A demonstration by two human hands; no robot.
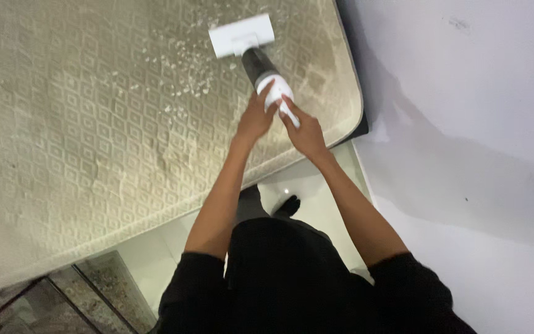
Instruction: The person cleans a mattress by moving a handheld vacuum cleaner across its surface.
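Black sleeves nearest; my left hand and right hand both clenched round handheld vacuum, white nozzle on patterned mattress among white crumbs

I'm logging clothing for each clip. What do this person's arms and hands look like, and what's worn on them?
Both forearms are bare, with black sleeves pushed up above the elbows. The left hand and right hand wear no gloves; no rings, watch or bracelets are visible.
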